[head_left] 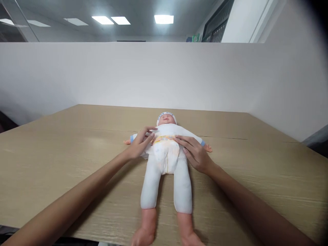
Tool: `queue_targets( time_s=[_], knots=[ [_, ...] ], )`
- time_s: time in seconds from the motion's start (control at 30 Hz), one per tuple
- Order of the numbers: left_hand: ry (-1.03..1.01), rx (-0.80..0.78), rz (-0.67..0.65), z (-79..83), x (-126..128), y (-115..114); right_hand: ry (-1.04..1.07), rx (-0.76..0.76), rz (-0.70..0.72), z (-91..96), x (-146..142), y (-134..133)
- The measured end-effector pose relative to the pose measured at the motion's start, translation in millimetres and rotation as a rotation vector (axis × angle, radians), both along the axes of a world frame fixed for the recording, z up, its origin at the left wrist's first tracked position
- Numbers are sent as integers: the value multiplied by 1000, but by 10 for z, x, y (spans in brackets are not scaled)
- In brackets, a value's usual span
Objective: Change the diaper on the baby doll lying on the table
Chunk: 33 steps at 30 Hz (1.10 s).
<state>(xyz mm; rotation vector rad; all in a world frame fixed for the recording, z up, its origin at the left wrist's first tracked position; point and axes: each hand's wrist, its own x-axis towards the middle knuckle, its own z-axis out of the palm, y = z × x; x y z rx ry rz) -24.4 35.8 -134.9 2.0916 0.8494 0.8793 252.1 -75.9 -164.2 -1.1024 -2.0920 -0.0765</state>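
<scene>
A baby doll (166, 194) in white clothes and a white cap lies on its back, feet toward me. Over its hips sits a white diaper (166, 157) with an orange and yellow printed waistband. My left hand (140, 141) rests at the waist on the left, fingers apart, by the edge of the diaper and the white top (171, 130). On the other side my right hand (196, 153) lies with fingers stretched over the right end of the waistband. Neither hand appears to grip anything. The diaper's back is hidden under the doll.
The doll lies on a wide wood-grain table (77, 143) with a seam running across it. A white partition (153, 75) rises behind the far edge, and a pale wall (294, 85) stands on the right. Ceiling lights (164, 19) shine above.
</scene>
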Motion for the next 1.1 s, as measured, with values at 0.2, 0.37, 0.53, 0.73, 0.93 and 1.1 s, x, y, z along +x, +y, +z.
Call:
queue_targets(
  time_s=[0.2, 0.37, 0.53, 0.73, 0.93, 1.1],
  knots=[
    [260, 390, 11, -300, -311, 67, -29, 77, -91, 69, -62, -24],
    [442, 392, 138, -277, -276, -30, 30, 146, -158, 455, -500, 9],
    [602, 373, 225, -327, -354, -69, -51, -256, -294, 749, -1020, 213],
    [494, 57, 142, -310, -446, 61, -194, -486, -404, 708, -1153, 484],
    [430, -180, 41, -65, -552, 187, -229, -537, -441, 708, -1155, 494],
    [44, -339, -89, 93, -518, 162, -206, -564, -434, 719, -1166, 470]
  ],
)
